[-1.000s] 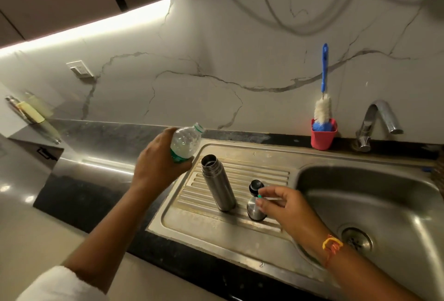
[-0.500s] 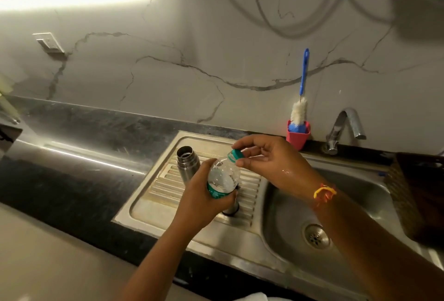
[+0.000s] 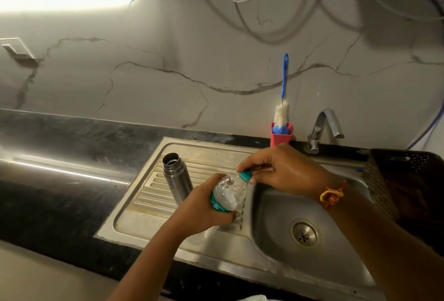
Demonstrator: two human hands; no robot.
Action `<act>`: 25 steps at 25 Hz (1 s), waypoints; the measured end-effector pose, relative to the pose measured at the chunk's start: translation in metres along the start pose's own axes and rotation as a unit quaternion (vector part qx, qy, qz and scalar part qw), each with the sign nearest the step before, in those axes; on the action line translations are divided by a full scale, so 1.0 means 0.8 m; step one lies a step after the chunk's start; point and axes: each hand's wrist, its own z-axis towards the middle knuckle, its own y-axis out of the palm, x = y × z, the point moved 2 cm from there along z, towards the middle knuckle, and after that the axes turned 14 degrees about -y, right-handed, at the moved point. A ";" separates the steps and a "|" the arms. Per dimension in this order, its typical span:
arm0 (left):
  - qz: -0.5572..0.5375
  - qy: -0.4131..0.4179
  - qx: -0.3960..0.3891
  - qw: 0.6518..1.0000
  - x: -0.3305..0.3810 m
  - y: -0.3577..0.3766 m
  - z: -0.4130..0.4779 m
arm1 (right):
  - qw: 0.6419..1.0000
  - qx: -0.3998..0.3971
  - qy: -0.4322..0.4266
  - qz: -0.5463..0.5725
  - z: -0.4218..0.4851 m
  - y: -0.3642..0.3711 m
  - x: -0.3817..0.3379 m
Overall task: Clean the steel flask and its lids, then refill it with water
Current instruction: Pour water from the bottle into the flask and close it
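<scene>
the flask [image 3: 176, 178] was seen standing upright on the ribbed drainboard of the sink [image 3: 144, 223], toward the sink's left rear, with its mouth uncovered and turned up. a clear bottle [image 3: 229, 195] was held tilted above the middle of the sink, over the line where drainboard meets basin, its neck pointed toward the sink's rear right. the left hand [image 3: 204, 211] was wrapped round the bottle's lower body, its fingers [image 3: 228, 216] curled under the green label and grasping it. the right hand [image 3: 286, 168] was set at the bottle's neck, its fingers [image 3: 251, 163] pinched on the teal cap [image 3: 245, 175]; whether the cap was loosened could not be told. a red and yellow thread [image 3: 332, 193] was worn on the right wrist, above the basin. a drain [image 3: 304, 233] was seen in the basin floor. behind the sink's rear rim a red cup [image 3: 281, 136] was stood, with a blue-handled brush [image 3: 281, 113] kept upright in it, and a tap [image 3: 324, 125] was mounted at the rear right. a dark basket [image 3: 408, 180] was placed at the sink's right edge. the dark table [image 3: 60, 192] was spread to the left of the sink.
</scene>
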 end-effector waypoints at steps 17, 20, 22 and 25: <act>0.161 0.000 0.108 0.981 0.018 0.014 0.014 | 0.982 -0.053 0.096 -0.156 0.000 0.040 0.024; 0.189 0.021 0.123 0.974 0.024 0.021 0.017 | 0.983 -0.023 0.104 -0.148 -0.006 0.041 0.035; 0.190 0.032 0.132 0.972 0.029 0.027 0.021 | 0.986 0.042 0.129 -0.097 -0.009 0.046 0.041; 0.145 0.033 0.143 0.978 0.030 0.037 0.034 | 0.975 0.147 0.165 -0.037 -0.008 0.050 0.049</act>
